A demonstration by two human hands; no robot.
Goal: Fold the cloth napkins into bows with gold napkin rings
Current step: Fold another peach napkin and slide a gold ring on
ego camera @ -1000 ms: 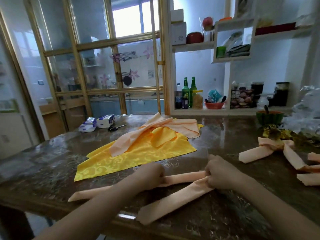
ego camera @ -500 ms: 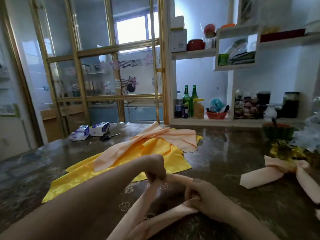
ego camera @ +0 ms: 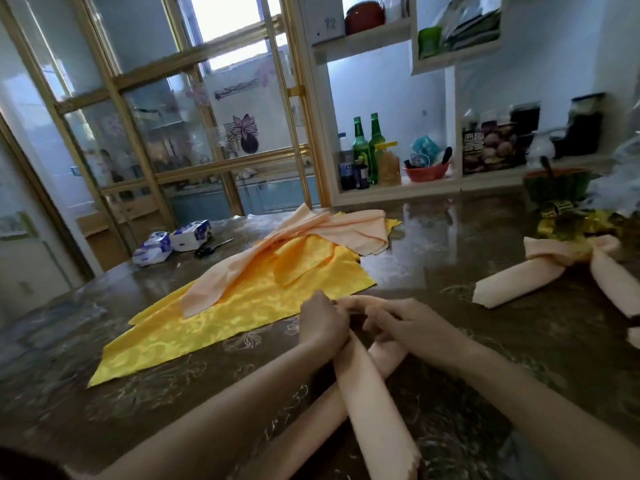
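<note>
A peach napkin strip point(ego camera: 374, 407) folded into a long band lies on the dark table, its two tails crossing and running toward me. My left hand point(ego camera: 320, 323) and my right hand point(ego camera: 407, 322) both grip its looped top, close together. A finished peach bow point(ego camera: 540, 275) with a gold ring point(ego camera: 571, 249) lies at the right. Several unfolded napkins are piled at the centre: yellow ones point(ego camera: 249, 306) underneath, peach ones point(ego camera: 332, 230) on top. Loose gold rings point(ego camera: 557, 211) sit at the far right.
Two tissue packs point(ego camera: 173, 240) and scissors point(ego camera: 211, 247) lie at the back left. A green bowl point(ego camera: 557, 183) and crinkled plastic point(ego camera: 620, 188) stand at the back right. Behind the table point(ego camera: 467, 237) are shelves with green bottles point(ego camera: 367, 147).
The flat strip has been bent so both tails point toward me and cross. My hands have come together at its top. The camera has tilted down and moved closer.
</note>
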